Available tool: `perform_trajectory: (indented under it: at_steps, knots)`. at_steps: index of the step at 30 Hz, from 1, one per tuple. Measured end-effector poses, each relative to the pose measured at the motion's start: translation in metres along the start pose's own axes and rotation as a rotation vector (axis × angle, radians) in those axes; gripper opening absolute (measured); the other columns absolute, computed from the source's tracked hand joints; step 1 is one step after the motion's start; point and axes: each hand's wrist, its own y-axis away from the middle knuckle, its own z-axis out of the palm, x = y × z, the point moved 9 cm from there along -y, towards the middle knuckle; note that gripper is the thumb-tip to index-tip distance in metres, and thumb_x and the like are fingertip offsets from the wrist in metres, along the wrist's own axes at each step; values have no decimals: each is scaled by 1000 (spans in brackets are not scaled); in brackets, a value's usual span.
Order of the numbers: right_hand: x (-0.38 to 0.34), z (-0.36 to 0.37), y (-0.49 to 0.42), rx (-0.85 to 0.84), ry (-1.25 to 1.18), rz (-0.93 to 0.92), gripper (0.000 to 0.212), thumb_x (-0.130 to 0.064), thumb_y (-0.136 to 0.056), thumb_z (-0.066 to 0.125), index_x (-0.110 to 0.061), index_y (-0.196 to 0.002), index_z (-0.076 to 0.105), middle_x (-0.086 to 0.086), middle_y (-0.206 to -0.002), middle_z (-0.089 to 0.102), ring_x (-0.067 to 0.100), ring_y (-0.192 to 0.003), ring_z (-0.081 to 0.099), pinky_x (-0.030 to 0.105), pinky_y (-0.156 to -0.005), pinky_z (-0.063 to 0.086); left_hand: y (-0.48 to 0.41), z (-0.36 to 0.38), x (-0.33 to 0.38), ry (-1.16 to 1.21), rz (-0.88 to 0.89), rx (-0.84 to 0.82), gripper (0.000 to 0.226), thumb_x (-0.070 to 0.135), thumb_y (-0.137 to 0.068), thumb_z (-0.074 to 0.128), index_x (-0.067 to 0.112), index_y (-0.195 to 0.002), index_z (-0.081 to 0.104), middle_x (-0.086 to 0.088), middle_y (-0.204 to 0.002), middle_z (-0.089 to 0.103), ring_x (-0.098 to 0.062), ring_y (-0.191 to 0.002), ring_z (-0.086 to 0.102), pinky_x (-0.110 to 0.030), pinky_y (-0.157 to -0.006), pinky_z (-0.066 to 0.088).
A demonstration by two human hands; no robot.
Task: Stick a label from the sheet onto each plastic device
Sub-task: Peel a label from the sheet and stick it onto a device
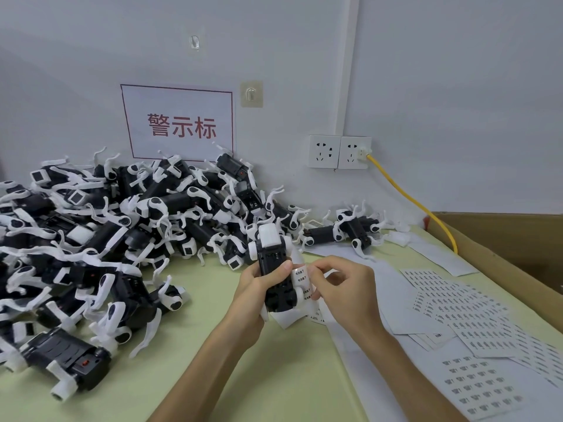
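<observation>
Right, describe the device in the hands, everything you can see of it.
The device has a black plastic body with white parts: a white block at its top end and rounded white pieces at its corners. It is held roughly upright above the green table, in front of the pile, with its black face toward the camera. The left hand grips it from the left, thumb across the face. The right hand pinches a white printed strip at its right edge.

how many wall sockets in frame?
2, side by side on the wall: the left socket is empty, and the right socket has the yellow cable plugged in. None look hidden.
</observation>
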Motion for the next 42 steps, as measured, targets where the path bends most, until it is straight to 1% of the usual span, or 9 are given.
perform_trajectory:
  at_steps: [7,12,13,16,19,21,26,36,42]
  knots:
    - [6,-5,0,56,-9,66,27,-9,-90,67,-29,-72,69,-8,-63,67,15,-48,66,23,-50,49,2,-1,4,9,13,24,48,27,-77,84,6,-116,67,-10,-112,77,-32,-95,72,-40,-83,55]
    - [15,-13,-1,112,-9,134,20,-9,-93,65,-23,-79,68,-7,-67,68,15,-47,66,40,-56,55,1,-19,8,7,42,221,25,20,-94,70,3,-112,72,-5,-106,79,-33,-102,70,-44,-94,56]
    - [16,-14,-1,123,-10,138,21,-10,-93,66,-24,-79,67,-7,-67,68,15,-47,66,40,-56,56,2,-23,11,3,60,252,23,20,-95,69,4,-109,74,-3,-104,79,-29,-103,70,-40,-92,58]
    - [17,-16,-2,142,-12,137,21,-11,-93,67,-27,-80,68,-7,-67,68,14,-47,66,37,-55,57,7,-32,27,-5,168,330,18,23,-95,69,9,-104,76,-1,-97,79,-22,-94,73,-16,-55,52]
    - [16,-15,-1,149,-17,122,21,-10,-93,67,-26,-81,69,-7,-68,68,13,-46,65,31,-52,55,16,-36,48,-79,311,396,17,27,-91,74,15,-103,71,0,-100,79,-17,-86,71,-14,-49,43]
    - [16,-16,-1,161,-9,119,22,-9,-93,67,-27,-79,68,-8,-67,68,12,-45,65,30,-53,54,15,-25,55,-75,325,256,21,31,-89,71,15,-102,68,-3,-104,79,-16,-88,72,-17,-58,50]
    - [12,-22,0,211,0,91,21,-10,-92,68,-26,-80,68,-8,-67,67,11,-43,63,26,-48,50,15,18,34,111,85,-178,32,31,-90,66,10,-112,56,-14,-124,72,-30,-113,70,-42,-91,60]
    - [0,-15,3,154,-12,44,26,-10,-91,70,-34,-82,68,-5,-67,66,12,-44,63,30,-48,47,14,22,27,30,97,-206,44,38,-85,67,10,-118,54,-9,-127,72,-28,-104,71,-35,-82,59]
    - [2,-8,0,50,-107,96,16,-7,-92,67,-20,-96,76,-2,-73,70,20,-48,64,34,-53,52,10,16,29,2,149,-161,55,39,-87,66,2,-126,57,-9,-124,73,-29,-106,64,-31,-85,52]
